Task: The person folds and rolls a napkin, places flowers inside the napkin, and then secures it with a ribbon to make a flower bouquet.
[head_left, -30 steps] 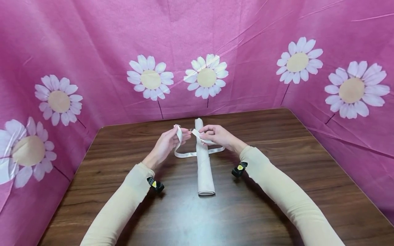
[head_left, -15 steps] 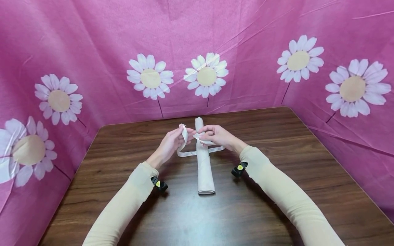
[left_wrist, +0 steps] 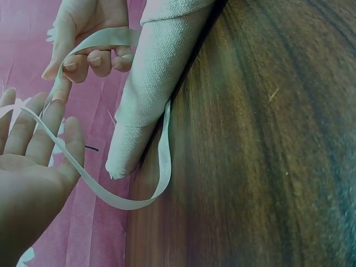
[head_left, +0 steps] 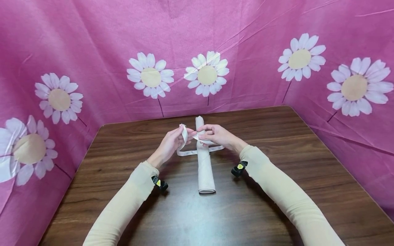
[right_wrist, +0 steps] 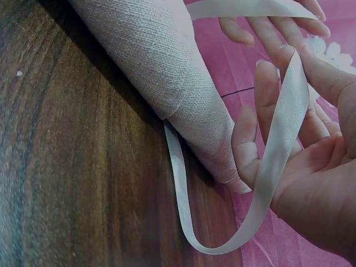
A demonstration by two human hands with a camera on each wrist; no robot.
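Observation:
A roll of off-white cloth (head_left: 205, 171) lies lengthwise on the table, pointing away from me. Beneath it passes a white satin ribbon (head_left: 187, 153), whose two ends rise on either side. My left hand (head_left: 170, 140) pinches one end between thumb and fingers, left of the roll, its other fingers stretched toward the right hand. Over the far half of the roll, my right hand (head_left: 219, 136) holds the other end between thumb and forefinger. In the right wrist view the ribbon (right_wrist: 278, 133) hangs in a loop from the fingertips. The two hands' fingertips meet closely, partly overlapping.
The brown wooden table (head_left: 184, 218) has its far edge just beyond the roll. A pink curtain (head_left: 246, 27) printed with white daisies surrounds the back and sides. Black wrist cameras (head_left: 239, 168) sit on both sleeves, low over the tabletop.
My left hand has moved a little right, bringing its ribbon end and fingertips up to the right hand. The right hand has stayed nearly in place. Over the last half second, both hardly move.

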